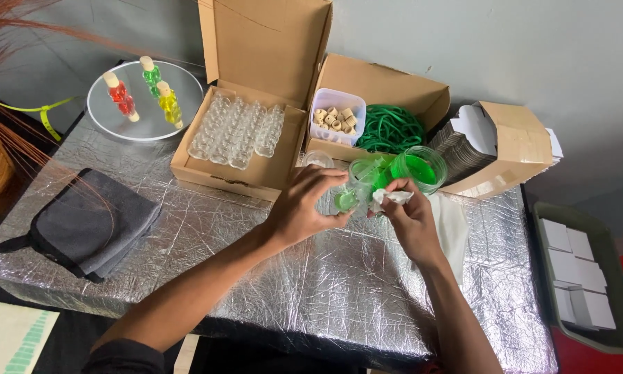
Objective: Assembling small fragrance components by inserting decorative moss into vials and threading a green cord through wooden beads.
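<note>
- Left hand (303, 206): fingers closed around a small glass bottle (344, 201) holding green liquid, above the foil-covered table (256, 263).
- Right hand (410, 216): pinches a white cloth (389, 198) against the bottle.
- Just behind: beaker of green liquid (422, 168).
- Further left: open box of empty bottles (238, 131).

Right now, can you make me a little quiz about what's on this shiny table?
1. True or false: the left hand holds a small glass bottle of green liquid.
2. How many filled bottles with cork stoppers stand on the round mirror plate? A) two B) three C) five
3. Fill in: the right hand pinches a white ____.

Key:
1. True.
2. B: a red bottle, a green bottle and a yellow bottle.
3. Cloth.
</note>
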